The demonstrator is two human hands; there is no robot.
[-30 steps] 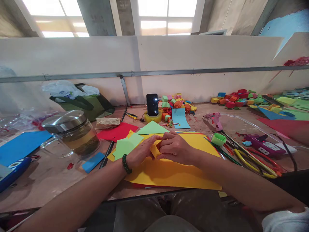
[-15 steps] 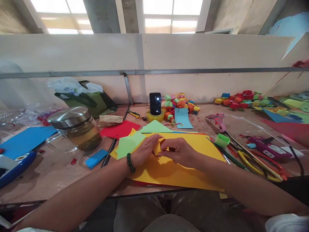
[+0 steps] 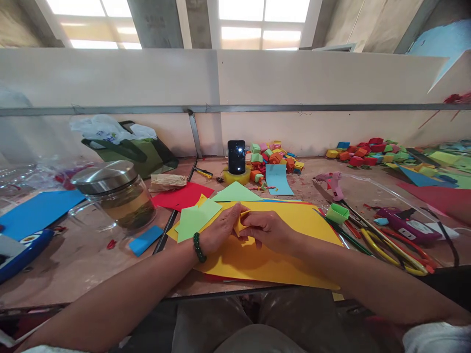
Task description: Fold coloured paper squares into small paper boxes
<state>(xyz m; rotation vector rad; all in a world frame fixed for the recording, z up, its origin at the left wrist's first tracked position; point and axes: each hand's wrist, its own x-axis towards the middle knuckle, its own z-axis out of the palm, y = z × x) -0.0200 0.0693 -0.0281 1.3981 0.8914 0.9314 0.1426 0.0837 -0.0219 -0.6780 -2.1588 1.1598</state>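
The right hand [image 3: 267,229] has slid left over the folded yellow paper [image 3: 241,224], toward the left hand [image 3: 220,228].

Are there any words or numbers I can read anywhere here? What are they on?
No text here can be read.
Blue plastic case: a printed picture, any words too blurred.
Purple plastic tool with a cord: its white label is too small to read.
Black phone: screen dark, nothing shows.
Small folded yellow paper piece: no writing shows.
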